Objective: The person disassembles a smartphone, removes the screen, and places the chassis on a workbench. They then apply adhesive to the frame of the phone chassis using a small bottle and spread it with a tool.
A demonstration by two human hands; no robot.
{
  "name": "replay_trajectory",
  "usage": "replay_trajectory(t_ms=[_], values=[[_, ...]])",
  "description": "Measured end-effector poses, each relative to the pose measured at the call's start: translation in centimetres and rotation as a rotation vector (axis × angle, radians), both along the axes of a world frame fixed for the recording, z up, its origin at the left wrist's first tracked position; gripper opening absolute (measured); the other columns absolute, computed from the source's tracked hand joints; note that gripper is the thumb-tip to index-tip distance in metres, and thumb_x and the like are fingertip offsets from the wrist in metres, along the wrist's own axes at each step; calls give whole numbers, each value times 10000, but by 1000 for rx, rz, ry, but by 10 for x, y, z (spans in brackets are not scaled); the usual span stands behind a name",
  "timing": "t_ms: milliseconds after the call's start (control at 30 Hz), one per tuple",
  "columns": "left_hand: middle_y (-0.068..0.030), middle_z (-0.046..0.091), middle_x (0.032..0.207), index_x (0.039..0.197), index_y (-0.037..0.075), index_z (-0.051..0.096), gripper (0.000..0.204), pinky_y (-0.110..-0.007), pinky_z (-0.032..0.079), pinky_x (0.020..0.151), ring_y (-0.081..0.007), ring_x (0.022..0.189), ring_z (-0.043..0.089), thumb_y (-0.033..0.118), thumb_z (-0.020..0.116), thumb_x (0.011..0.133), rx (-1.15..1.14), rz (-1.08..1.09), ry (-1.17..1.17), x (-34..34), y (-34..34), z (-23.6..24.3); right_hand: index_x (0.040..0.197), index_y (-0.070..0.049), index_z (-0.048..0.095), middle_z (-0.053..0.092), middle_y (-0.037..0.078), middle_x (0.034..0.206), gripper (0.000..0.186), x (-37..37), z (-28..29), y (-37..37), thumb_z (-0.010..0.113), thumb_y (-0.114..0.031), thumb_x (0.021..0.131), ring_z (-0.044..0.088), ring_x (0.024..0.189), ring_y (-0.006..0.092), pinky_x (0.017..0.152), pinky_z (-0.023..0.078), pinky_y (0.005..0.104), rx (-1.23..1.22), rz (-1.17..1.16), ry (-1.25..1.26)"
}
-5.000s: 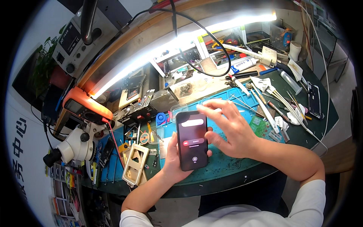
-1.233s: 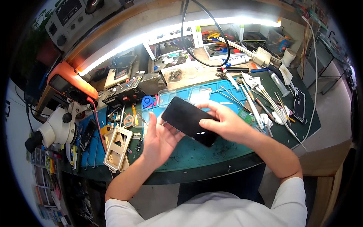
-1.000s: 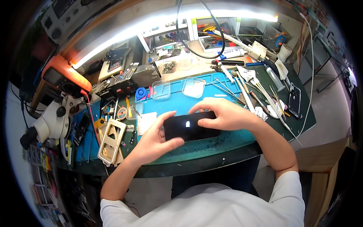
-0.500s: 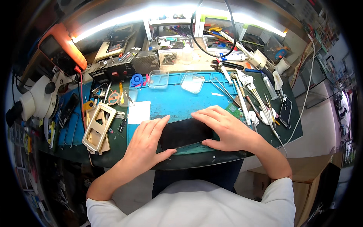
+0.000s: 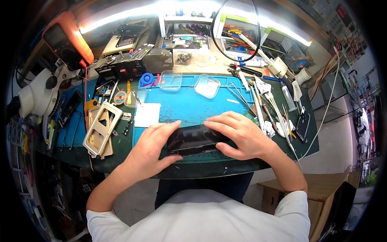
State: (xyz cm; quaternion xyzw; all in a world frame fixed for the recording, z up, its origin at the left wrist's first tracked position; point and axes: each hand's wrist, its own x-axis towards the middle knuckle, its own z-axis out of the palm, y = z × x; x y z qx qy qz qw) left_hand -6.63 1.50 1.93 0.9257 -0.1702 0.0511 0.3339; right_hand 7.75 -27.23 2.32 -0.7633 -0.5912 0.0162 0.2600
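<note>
A black smartphone (image 5: 192, 139) lies sideways between my hands over the near part of the blue mat (image 5: 183, 105). Its glossy dark face points up with light streaks on it, and its long near edge shows, so it looks tilted. My left hand (image 5: 152, 148) grips the left end, fingers on the far side and thumb at the near corner. At the right end my right hand (image 5: 238, 135) does the same, its thumb on the near edge. A white paper square (image 5: 147, 115) rests beyond my left hand. Whether the phone touches the mat is hidden.
Two clear plastic boxes (image 5: 170, 81) stand at the mat's far side. Metal phone fixtures (image 5: 101, 128) lie left, near an orange multimeter (image 5: 67, 40) and a microscope (image 5: 38, 92). Tweezers (image 5: 238, 93), a syringe (image 5: 288, 97) and several tools crowd the right. A black cable loop (image 5: 258, 38) hangs above.
The phone has tilted between my hands, so its near edge now shows and light streaks cross its face. My hands keep their hold at its ends. The whole view has shifted slightly.
</note>
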Motion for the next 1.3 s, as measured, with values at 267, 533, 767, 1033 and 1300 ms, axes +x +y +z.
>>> replay_trajectory(t_ms=[267, 533, 767, 1033, 1300], values=[[-165, 720, 1276, 1555, 75, 482, 659, -405, 586, 975, -348, 1144, 716, -79, 674, 943, -173, -54, 12, 21, 9, -4, 1349, -39, 667, 729, 171, 1202, 369, 13, 11, -14, 654, -223, 1029, 721, 1057, 316, 925, 577, 423, 179, -284, 92], [-175, 738, 1204, 1536, 78, 526, 590, -373, 571, 924, -300, 1035, 739, -104, 622, 983, -260, 118, -96, 33, 6, -24, 1162, -108, 760, 766, 82, 1008, 218, 64, 12, -37, 737, -204, 969, 739, 845, 257, 738, 574, 362, 17, -780, -370], [-222, 687, 1262, 1432, 5, 572, 515, -400, 545, 980, -383, 1127, 694, -136, 615, 938, -202, 70, -182, 35, 5, -26, 999, -73, 786, 765, 92, 842, 192, 52, 47, -125, 774, -254, 934, 743, 747, 211, 690, 558, 351, -247, -1229, -51], [-231, 657, 1359, 1480, -6, 544, 583, -408, 513, 1058, -362, 1227, 666, -112, 654, 918, -246, 111, -114, 35, 4, -28, 1121, -87, 758, 780, 95, 881, 293, 46, 16, -160, 761, -301, 921, 757, 850, 301, 764, 575, 425, -274, -1211, 56], [-212, 654, 1363, 1522, 22, 510, 607, -398, 508, 1045, -369, 1187, 661, -101, 637, 941, -247, 56, -152, 34, 3, -22, 1117, -34, 750, 682, 91, 926, 203, 34, 32, -120, 707, -37, 918, 711, 767, 204, 714, 555, 312, 44, -1163, 0]])
